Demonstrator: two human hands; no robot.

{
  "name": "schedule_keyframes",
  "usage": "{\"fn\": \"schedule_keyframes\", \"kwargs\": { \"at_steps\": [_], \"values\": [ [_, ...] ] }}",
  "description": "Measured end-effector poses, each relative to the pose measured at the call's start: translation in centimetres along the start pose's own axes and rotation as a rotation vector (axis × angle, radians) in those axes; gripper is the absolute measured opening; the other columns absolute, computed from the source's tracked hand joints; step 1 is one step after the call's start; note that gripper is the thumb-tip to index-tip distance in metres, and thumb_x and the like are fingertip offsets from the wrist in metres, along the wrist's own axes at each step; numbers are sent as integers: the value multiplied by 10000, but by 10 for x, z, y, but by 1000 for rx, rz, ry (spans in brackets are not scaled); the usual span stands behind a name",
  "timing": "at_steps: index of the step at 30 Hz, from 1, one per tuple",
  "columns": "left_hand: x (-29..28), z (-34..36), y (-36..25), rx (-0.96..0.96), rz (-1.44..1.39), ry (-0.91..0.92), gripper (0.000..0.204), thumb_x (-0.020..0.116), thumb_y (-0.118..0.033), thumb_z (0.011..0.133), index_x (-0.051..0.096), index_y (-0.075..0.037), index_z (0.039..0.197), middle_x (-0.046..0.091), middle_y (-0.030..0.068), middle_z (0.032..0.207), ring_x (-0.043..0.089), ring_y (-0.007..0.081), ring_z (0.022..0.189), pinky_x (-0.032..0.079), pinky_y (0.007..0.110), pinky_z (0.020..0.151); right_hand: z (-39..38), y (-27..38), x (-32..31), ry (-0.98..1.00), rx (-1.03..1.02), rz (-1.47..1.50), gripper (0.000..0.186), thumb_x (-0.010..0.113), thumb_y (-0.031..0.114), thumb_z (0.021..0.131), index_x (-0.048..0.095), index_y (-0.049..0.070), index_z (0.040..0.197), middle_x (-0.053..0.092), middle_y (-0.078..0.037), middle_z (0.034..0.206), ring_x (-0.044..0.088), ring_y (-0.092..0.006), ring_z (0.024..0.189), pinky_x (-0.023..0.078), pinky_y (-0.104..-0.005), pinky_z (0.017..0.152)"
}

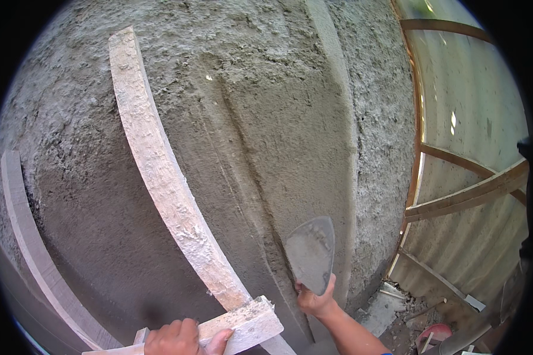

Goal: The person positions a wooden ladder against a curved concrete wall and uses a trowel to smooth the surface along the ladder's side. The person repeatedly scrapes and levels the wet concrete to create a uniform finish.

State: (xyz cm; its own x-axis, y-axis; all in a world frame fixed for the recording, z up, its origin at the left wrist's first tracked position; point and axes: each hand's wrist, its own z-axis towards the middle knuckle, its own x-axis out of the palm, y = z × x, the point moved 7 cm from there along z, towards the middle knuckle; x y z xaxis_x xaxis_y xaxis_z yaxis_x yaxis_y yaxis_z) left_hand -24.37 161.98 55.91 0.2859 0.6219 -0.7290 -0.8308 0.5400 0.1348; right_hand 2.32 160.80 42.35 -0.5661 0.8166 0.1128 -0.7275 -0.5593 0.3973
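Note:
My right hand (pixel 318 300) is closed around a pointed trowel, its grey, mortar-smeared blade (pixel 312 251) tilted up in front of the plastered wall (pixel 290 136). Whether the blade touches the wall I cannot tell. At the bottom, my left hand (pixel 175 338) grips a short, mortar-crusted wooden crosspiece (pixel 246 325), with the thumb lying along its face. Behind this piece, a long pale timber (pixel 160 160) leans up across the wall. A groove runs down the damp plaster left of the trowel.
Another timber (pixel 35 254) stands at the far left. A smooth vertical strip (pixel 346 130) edges the plaster on the right. Beyond it are corrugated sheeting (pixel 468 106) on wooden framing, rubble on the floor, and a reddish container (pixel 433 336) at the lower right.

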Motion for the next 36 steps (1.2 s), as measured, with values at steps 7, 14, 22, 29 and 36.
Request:
{"fn": "schedule_keyframes", "kwargs": {
  "at_steps": [7,14,22,29,36],
  "values": [
    [-3,0,-1,12,14,-10,613,678,-623,809,528,-58,623,501,107,579,507,337,548,331,450,559,-10,-43,10,205,435,-229,355,636,290,975,502,-22,1078,646,-277,759,651,-516,717,512,-535,604],
    [0,1,-1,-7,28,-2,636,657,-645,820,515,-59,619,487,104,573,493,335,539,326,451,556,-14,-49,19,399,438,-398,409,602,375,1001,541,-23,1072,643,-230,743,683,-447,705,538,-444,605],
    [-2,0,-2,2,19,-11,633,646,-644,830,528,-57,625,487,105,572,492,333,541,325,452,561,-9,-37,7,210,281,-262,359,585,348,1019,556,-3,1085,620,-153,727,667,-377,629,524,-404,571],
    [1,3,-1,2,19,-29,627,650,-641,828,539,-57,630,495,103,578,499,335,547,325,450,562,-1,-45,9,135,283,-159,357,646,315,981,516,-12,1041,655,-259,745,658,-497,710,516,-530,605],
    [-1,-2,0,-1,53,24,630,665,-647,812,514,-69,613,479,103,562,495,328,535,324,444,552,24,-24,1,92,241,-97,310,647,246,970,525,-18,1077,643,-201,726,684,-427,667,534,-446,590]
  ]
}}
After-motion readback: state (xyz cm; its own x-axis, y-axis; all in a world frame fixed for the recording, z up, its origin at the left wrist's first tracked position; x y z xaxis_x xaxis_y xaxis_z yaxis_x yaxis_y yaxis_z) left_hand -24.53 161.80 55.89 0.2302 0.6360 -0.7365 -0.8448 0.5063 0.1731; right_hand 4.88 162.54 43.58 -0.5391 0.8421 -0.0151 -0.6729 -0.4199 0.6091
